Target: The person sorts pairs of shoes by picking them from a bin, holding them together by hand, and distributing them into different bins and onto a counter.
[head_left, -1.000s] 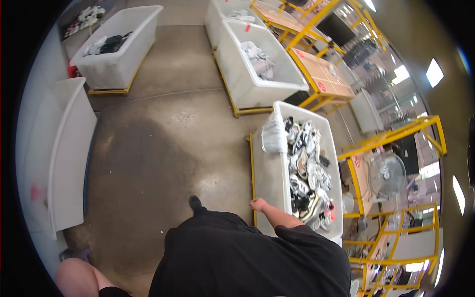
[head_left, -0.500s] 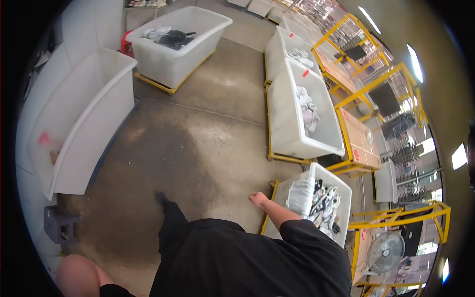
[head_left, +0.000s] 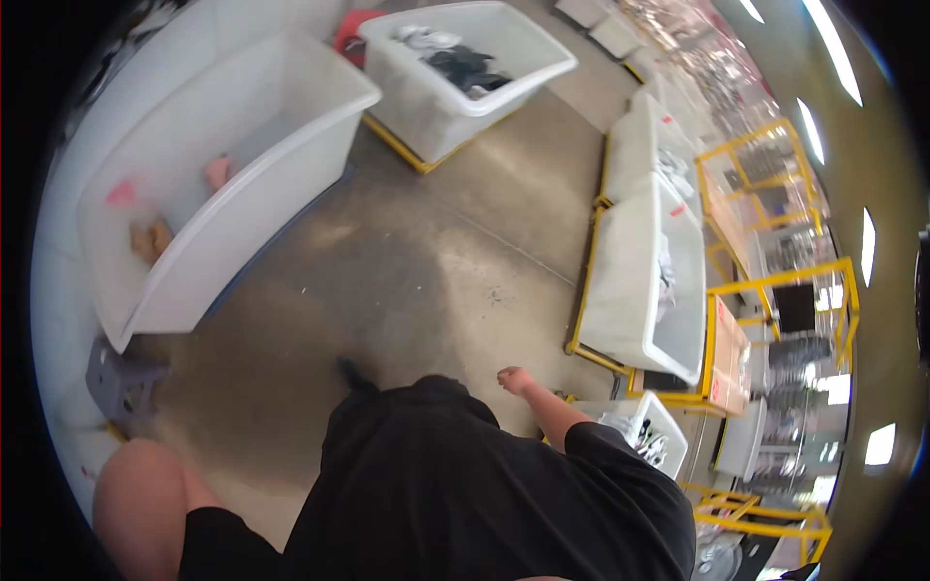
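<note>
My right hand (head_left: 513, 380) hangs over the floor in front of my black top, its fingers curled, with nothing visible in them. Nearest to it is a white tub (head_left: 671, 418) on the right, holding black and white pieces (head_left: 647, 441). At the lower left only my bare left arm (head_left: 140, 499), bent, comes out of a black sleeve; the left hand does not show. A dark shoe (head_left: 356, 373) shows beyond my top.
On the left stands a long white tub (head_left: 252, 208) with a few brown and pinkish pieces inside. Ahead, a white tub (head_left: 426, 102) on a yellow base holds black and white cloth. More tubs (head_left: 620, 281) and yellow frames line the right. A grey stool (head_left: 124, 382) sits at the left.
The view has shifted: the tubs ahead and on the left sit farther right and higher, and more of the left tub's inside shows. My right hand remains curled.
</note>
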Motion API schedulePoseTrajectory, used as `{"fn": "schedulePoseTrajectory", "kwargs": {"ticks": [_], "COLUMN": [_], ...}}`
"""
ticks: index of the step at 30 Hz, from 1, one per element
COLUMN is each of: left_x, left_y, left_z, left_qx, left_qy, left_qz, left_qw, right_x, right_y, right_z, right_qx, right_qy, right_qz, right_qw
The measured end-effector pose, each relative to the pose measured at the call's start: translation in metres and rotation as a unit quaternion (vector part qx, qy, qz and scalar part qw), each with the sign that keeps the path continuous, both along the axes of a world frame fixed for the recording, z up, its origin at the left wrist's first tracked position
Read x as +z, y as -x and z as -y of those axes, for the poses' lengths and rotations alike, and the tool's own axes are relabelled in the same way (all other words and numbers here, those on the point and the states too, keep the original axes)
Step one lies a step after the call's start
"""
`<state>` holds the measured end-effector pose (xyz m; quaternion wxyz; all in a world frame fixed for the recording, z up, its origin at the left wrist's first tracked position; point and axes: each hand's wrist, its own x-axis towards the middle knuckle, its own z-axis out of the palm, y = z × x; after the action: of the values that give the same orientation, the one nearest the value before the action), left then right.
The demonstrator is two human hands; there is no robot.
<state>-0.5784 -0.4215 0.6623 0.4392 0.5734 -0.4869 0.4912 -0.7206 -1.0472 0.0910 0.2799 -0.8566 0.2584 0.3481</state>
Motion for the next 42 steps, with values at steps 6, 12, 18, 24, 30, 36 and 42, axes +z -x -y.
{"fn": "schedulePoseTrajectory", "kwargs": {"ticks": [6, 12, 18, 24, 30, 36, 42], "left_x": [-0.001, -0.01, -0.22, -0.527, -0.624, -0.625, -0.633], "left_y": [-0.035, -0.072, -0.194, -0.106, 0.056, 0.054, -0.009], "left_z": [-0.096, -0.173, -0.173, -0.188, -0.177, -0.282, -0.464], "left_qx": [0.141, 0.332, 0.381, 0.449, 0.413, 0.358, 0.4], "left_qy": [-0.021, -0.009, 0.057, 0.131, -0.006, 0.301, 0.302], "left_qz": [0.007, -0.052, -0.63, -0.804, -0.903, -0.883, -0.849], "left_qw": [0.99, 0.942, 0.674, 0.368, 0.119, 0.041, 0.167], "right_x": [0.011, -0.01, -0.052, -0.034, -0.022, -0.039, -0.007], "right_y": [-0.107, -0.236, -0.408, -0.608, -0.751, -0.757, -0.683], "right_z": [-0.069, -0.101, -0.152, -0.267, -0.406, -0.566, -0.739], "right_qx": [0.038, 0.072, 0.148, 0.303, 0.31, 0.356, 0.458], "right_qy": [-0.049, -0.057, -0.081, -0.026, -0.041, -0.083, -0.012], "right_qz": [-0.043, -0.053, -0.039, 0.005, 0.063, 0.065, 0.103], "right_qw": [0.997, 0.994, 0.985, 0.953, 0.948, 0.929, 0.883]}}
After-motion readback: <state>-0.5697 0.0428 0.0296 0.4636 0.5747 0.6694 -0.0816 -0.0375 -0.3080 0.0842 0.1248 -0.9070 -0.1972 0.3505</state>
